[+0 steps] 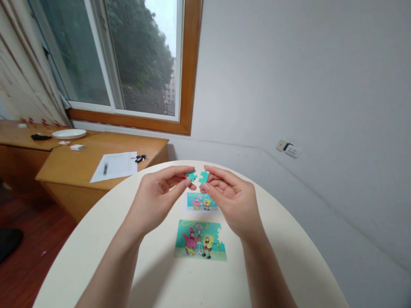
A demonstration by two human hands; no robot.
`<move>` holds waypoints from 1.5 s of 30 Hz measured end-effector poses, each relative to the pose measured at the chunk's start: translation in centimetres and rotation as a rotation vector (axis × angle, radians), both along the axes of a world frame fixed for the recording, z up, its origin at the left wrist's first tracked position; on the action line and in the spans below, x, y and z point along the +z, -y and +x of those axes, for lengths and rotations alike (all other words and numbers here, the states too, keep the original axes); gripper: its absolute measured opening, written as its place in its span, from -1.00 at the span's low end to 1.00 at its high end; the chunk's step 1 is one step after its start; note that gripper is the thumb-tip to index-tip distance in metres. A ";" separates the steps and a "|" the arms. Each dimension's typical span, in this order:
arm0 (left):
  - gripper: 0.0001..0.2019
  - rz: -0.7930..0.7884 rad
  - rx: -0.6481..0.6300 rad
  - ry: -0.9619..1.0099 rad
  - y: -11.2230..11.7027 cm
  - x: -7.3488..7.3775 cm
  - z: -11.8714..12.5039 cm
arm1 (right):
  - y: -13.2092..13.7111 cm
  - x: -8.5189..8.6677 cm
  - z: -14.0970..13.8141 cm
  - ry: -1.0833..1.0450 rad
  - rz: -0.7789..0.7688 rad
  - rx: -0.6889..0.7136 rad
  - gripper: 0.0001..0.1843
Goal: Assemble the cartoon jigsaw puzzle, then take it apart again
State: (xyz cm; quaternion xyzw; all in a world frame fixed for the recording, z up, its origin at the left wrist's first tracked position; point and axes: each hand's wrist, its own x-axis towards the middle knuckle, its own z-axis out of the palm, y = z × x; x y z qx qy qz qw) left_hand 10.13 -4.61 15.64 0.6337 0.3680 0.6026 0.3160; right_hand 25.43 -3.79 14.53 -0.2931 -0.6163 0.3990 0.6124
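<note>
My left hand [160, 192] pinches a teal jigsaw piece [192, 176] between thumb and fingers. Facing it, my right hand [233, 196] grips another teal jigsaw piece [204, 176]. A narrow gap separates the two pieces, which are held up above the table. Below them lies a small reference picture [201, 202] with cartoon figures, partly hidden by my hands. Nearer to me is a jigsaw puzzle [199, 239] with a pink, a pale and a yellow figure on teal; its upper right edge is notched where pieces are absent.
The puzzle lies on a round white table [160, 282]. To the left, a wooden desk [154, 147] holds a paper sheet [118, 164], keys [140, 158], a white plate [69, 134] and a small white box [77, 147]. A wall with a socket [292, 150] stands behind.
</note>
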 end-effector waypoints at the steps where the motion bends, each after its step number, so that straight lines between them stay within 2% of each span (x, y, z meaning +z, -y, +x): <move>1: -0.74 0.003 0.002 0.001 0.0 0.0 0.0 | 0.0 0.0 0.0 -0.001 -0.003 0.006 -0.64; 17: -0.81 0.033 0.032 0.038 -0.2 -0.2 -0.1 | 0.2 0.2 -0.1 -0.023 0.012 -0.034 -0.66; 27: -0.82 0.034 0.011 0.039 -0.3 -0.7 -0.2 | 0.2 -0.3 -0.4 -0.070 -0.017 -0.159 -0.62; 35: -0.91 0.052 -0.019 0.021 -0.1 -0.1 0.1 | 0.2 -0.2 -0.4 -0.088 -0.001 -0.142 -0.67; 41: -0.90 -0.016 -0.105 0.030 0.0 0.0 0.3 | 0.3 -0.2 -0.7 -0.072 0.067 -0.134 -0.71; 45: -0.89 -0.008 -0.114 0.022 0.0 0.0 0.6 | 0.3 -0.2 -0.8 -0.061 0.069 -0.114 -0.72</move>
